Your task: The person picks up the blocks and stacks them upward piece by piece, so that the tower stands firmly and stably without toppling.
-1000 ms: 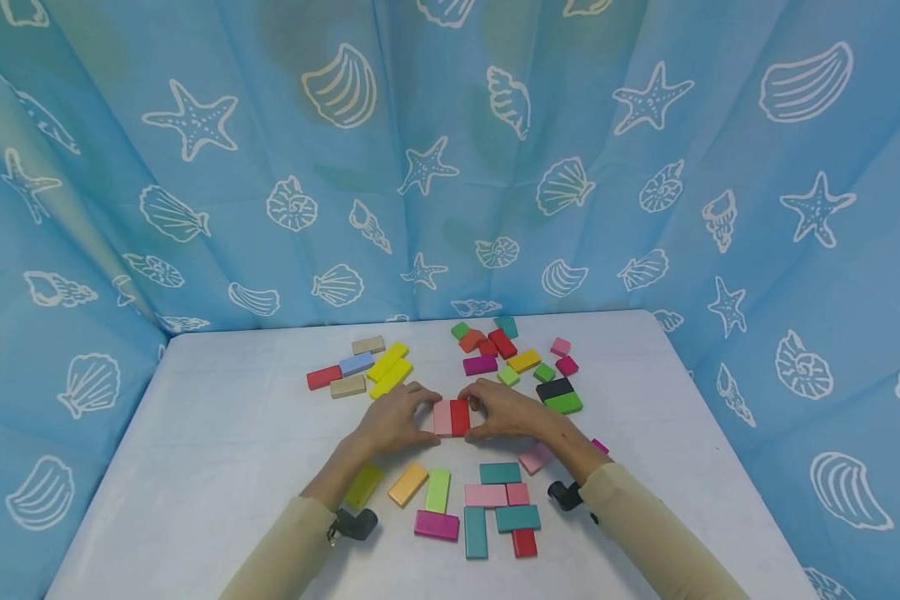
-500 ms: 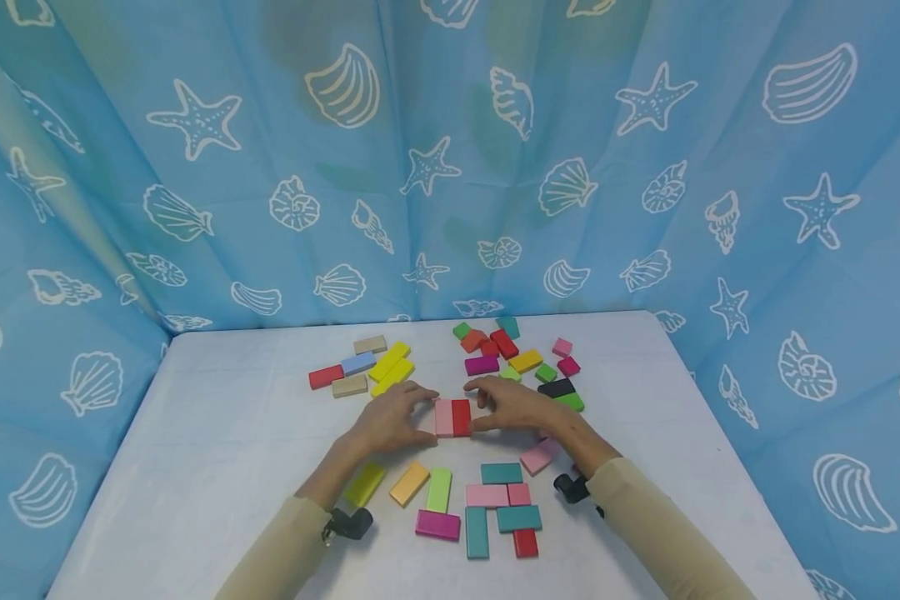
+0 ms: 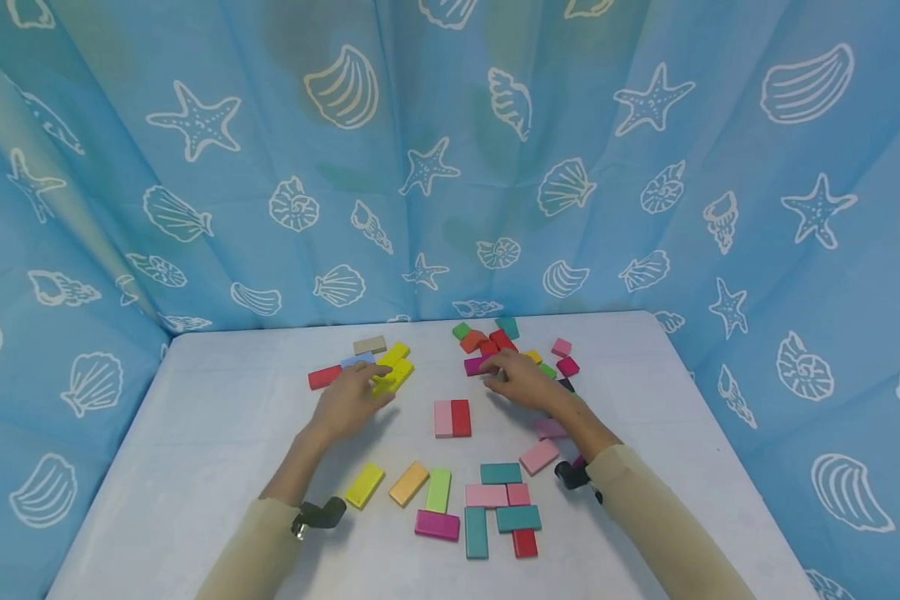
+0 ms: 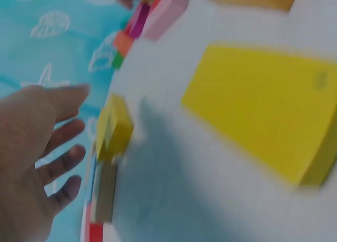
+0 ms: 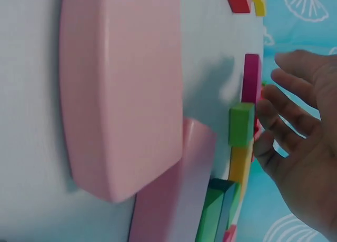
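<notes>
A pink block [image 3: 443,419] and a red block [image 3: 461,418] lie side by side, touching, in the middle of the white table [image 3: 217,467]. To their left, my left hand [image 3: 348,402] hovers near two yellow blocks [image 3: 394,375]; its spread fingers hold nothing in the left wrist view. A blue block [image 3: 357,359] is partly covered by that hand. My right hand [image 3: 523,380] hangs over the far right cluster, close to a purple block [image 3: 476,366]. In the right wrist view its fingers are loosely bent, with nothing in them.
Nearer the front lies a group of teal [image 3: 500,473], pink [image 3: 486,496] and red blocks. Left of it are a magenta block [image 3: 437,525], a light green block [image 3: 438,490], an orange block [image 3: 408,483] and a yellow block [image 3: 364,485]. A patterned blue curtain [image 3: 450,217] surrounds the table.
Both hands have left the pink and red pair, which stays in place. The left hand has moved left toward the yellow blocks; the right has moved up and right toward the far cluster.
</notes>
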`<state>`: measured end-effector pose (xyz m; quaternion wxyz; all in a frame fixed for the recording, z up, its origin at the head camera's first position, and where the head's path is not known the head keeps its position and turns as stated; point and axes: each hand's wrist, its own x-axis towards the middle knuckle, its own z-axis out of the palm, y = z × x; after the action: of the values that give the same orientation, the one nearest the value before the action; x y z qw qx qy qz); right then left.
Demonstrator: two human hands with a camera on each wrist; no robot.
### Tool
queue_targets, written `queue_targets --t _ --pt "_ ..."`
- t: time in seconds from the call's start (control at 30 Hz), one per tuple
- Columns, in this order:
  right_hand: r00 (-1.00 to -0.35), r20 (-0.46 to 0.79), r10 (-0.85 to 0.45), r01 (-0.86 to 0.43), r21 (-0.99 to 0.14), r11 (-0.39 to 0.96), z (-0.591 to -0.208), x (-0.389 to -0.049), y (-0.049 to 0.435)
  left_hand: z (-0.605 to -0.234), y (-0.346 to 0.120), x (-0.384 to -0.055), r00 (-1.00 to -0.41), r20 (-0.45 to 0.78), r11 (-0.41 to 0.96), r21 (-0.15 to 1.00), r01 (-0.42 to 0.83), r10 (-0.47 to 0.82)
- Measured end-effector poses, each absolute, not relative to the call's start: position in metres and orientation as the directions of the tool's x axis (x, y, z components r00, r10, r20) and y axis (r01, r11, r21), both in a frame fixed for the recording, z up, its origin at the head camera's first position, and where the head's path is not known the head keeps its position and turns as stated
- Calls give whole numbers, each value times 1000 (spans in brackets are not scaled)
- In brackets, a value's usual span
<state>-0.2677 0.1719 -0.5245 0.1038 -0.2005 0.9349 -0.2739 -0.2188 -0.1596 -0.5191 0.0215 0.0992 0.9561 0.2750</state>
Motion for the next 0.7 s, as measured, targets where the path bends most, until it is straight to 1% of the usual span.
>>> queue_targets --t 0.1,0.23,0.33,0.57,0.7 --pt "-910 -59 -409 -320 -528 787 -527 -275 174 -518 -177 -222 -988 44 846 512 151 149" --pt "-931 -51 -361 -289 -502 816 -528 -283 176 -521 -192 -224 -996 45 897 434 88 76" --pt "-942 -45 -332 -274 -464 842 -530 -286 175 -525 -197 -224 -998 42 922 383 62 50" --pt "-941 -34 -337 -306 -343 888 -537 -292 166 -533 -199 -226 -993 78 947 304 105 85" --pt "-934 -38 -354 -331 -279 902 -534 -291 162 -533 -198 -227 -993 65 955 275 114 99"
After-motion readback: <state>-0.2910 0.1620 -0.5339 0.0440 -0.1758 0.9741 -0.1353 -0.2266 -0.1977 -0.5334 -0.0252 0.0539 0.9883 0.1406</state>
